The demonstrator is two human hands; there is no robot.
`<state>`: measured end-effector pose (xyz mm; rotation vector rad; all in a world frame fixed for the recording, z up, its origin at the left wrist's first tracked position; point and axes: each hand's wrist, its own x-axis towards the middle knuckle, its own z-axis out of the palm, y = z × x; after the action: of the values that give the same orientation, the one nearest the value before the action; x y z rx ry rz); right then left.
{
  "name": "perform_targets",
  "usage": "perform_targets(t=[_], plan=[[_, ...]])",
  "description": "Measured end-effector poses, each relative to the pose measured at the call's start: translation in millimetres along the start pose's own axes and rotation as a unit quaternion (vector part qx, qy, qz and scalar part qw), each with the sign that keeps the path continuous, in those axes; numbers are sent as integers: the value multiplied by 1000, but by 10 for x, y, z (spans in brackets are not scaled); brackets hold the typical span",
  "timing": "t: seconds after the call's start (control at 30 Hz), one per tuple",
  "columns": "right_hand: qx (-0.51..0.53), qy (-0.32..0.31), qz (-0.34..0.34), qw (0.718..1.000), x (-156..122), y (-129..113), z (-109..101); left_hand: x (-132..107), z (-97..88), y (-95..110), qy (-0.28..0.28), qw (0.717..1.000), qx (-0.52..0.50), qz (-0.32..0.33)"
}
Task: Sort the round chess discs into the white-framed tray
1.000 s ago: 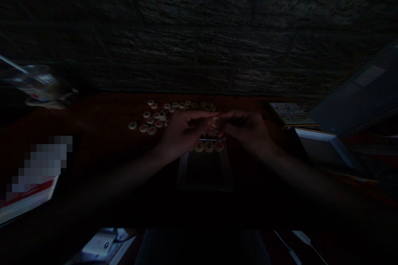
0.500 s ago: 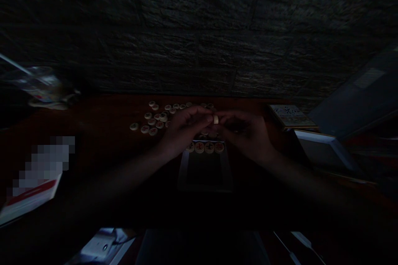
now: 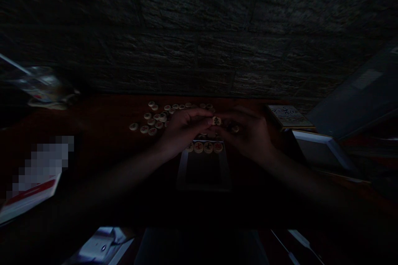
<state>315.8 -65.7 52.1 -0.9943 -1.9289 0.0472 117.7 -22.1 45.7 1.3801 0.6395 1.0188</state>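
Left hand [image 3: 186, 129], right hand [image 3: 250, 137] together; xiangqi piece [image 3: 217, 121] between fingertips (dark character showing)

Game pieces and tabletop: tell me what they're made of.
The round game pieces look like pale wood or plastic with a smooth finish, their red and dark characters perhaps carved in; the dim light leaves the material open. The tabletop looks like reddish-brown wood or laminate, going by its colour and even surface, though no grain shows.

The head-worn camera looks forward and down at the left hand [image 3: 185, 132] and right hand [image 3: 248, 136].
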Motion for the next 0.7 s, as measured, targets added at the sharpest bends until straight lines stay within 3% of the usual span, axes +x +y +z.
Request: perform_targets(t=[0.3,0.4,0.53,0.7], plan=[[1,-21,6,1000,26,-82,-45,-10,0,104,16,999,50,-1],[12,-31,23,999,25,-158,-42,41,-61,192,50,997,51,10],[47,-104,20,993,-12,-307,20,119,-184,326,85,992,91,1],[25,-194,-19,980,-86,-421,162,132,-283,263,46,977,207,11]])
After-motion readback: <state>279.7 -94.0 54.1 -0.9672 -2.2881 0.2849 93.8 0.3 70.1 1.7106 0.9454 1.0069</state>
